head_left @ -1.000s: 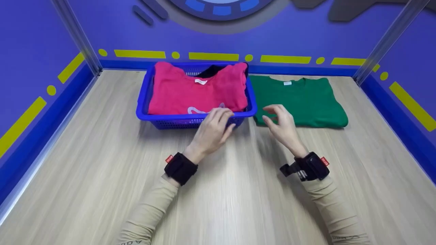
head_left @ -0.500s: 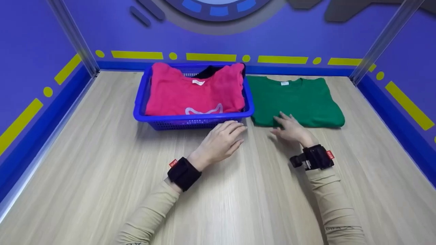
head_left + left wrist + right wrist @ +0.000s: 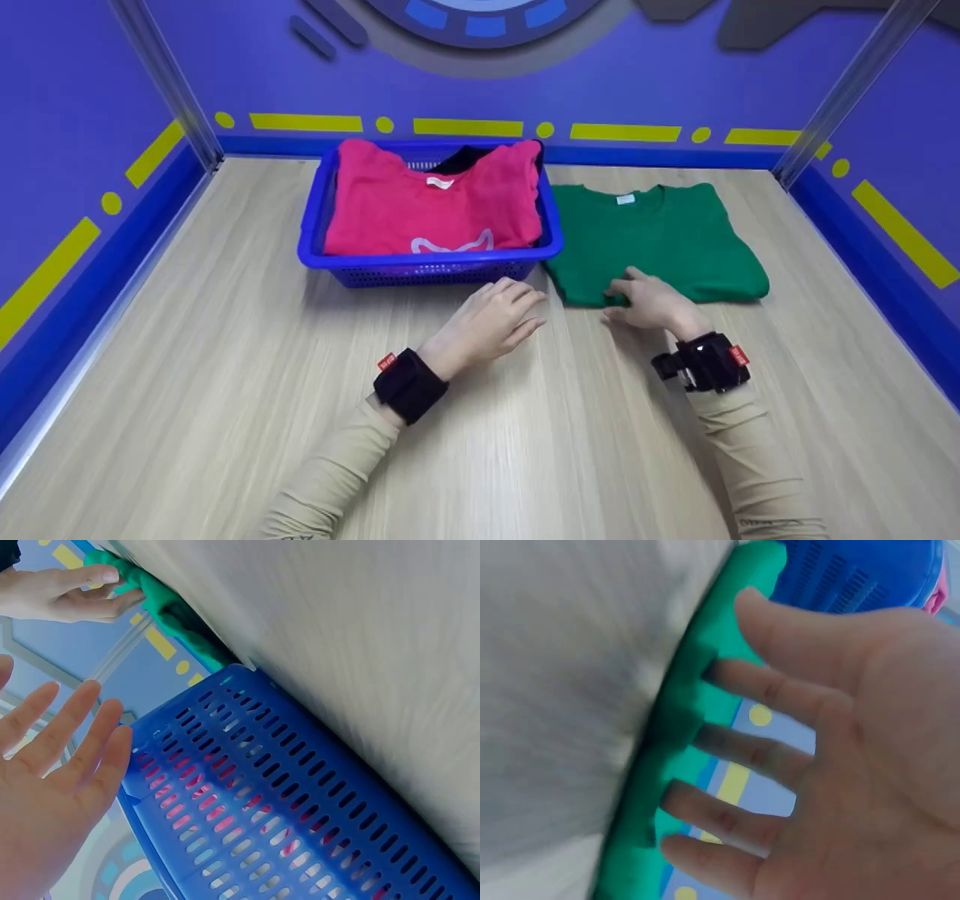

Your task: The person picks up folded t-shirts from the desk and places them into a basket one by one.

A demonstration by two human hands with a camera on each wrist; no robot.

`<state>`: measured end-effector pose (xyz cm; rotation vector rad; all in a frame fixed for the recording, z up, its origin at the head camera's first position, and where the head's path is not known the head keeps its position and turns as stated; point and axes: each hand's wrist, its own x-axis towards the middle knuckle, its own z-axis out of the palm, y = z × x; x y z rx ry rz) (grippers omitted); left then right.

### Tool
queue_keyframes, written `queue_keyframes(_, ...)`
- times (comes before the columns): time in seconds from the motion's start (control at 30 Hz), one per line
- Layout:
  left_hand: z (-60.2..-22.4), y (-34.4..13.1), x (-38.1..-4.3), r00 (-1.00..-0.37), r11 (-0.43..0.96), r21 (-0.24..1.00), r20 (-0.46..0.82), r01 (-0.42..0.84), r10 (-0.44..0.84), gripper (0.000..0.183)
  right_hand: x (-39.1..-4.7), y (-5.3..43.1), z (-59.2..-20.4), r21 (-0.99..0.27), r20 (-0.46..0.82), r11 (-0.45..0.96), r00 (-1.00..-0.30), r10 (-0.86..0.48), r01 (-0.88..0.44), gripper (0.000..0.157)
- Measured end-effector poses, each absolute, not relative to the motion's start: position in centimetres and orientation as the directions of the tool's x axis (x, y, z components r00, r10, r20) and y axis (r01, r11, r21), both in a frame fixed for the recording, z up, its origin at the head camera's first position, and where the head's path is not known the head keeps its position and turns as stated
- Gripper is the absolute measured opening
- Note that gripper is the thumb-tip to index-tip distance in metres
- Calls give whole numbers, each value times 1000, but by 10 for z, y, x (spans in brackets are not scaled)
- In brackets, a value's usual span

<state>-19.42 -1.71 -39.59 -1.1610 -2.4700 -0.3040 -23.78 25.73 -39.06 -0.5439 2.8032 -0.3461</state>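
Observation:
A folded green sweatshirt [image 3: 675,240] with a white neck label lies on the table, right of a blue plastic basket [image 3: 427,260]. My right hand [image 3: 658,304] rests its fingertips on the sweatshirt's front edge. In the right wrist view the fingers [image 3: 757,750] are spread, nearly straight and touch the green cloth; the thumb stands apart. My left hand [image 3: 487,321] holds nothing, its fingers relaxed just in front of the basket's front right corner. Inside the basket lies a folded pink top [image 3: 442,214] with a pale outline print. Behind it shows a black cloth [image 3: 459,159], mostly hidden.
Everything stands on a wood-grain table [image 3: 480,450]. A blue wall [image 3: 675,75] with yellow dashes closes off the back, and similar walls rise at left and right. The basket stands close to the back wall, its right side against the sweatshirt's left edge.
My right hand has come down onto the sweatshirt and drawn back toward me. The sweatshirt has slid slightly toward me with it. My left hand has moved off the basket's front rim, rightward and nearer me.

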Motion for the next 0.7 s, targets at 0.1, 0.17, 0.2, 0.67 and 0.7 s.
queue_keyframes(0.1, -396, -14, -192, -581, 633, 12, 409, 774, 703, 32, -227, 258, -388, -274, -206, 883, -874, -441, -381, 36)
queue_keyframes(0.17, -396, -12, -189, -587, 632, 9, 381, 775, 714, 33, -220, 257, -386, -269, -229, 877, -858, -459, -398, 32)
queue_keyframes(0.2, -396, -11, -188, -592, 631, 13, 363, 776, 720, 34, -217, 256, -385, -267, -244, 874, -849, -468, -405, 30)
queue_keyframes(0.67, -410, 10, -168, -610, 610, 41, -18, 791, 792, 52, -189, 239, -369, -203, -421, 857, -748, -513, -474, 30)
queue_keyframes(0.7, -410, 11, -167, -612, 613, 42, -37, 789, 790, 52, -188, 238, -368, -201, -430, 858, -744, -511, -473, 29)
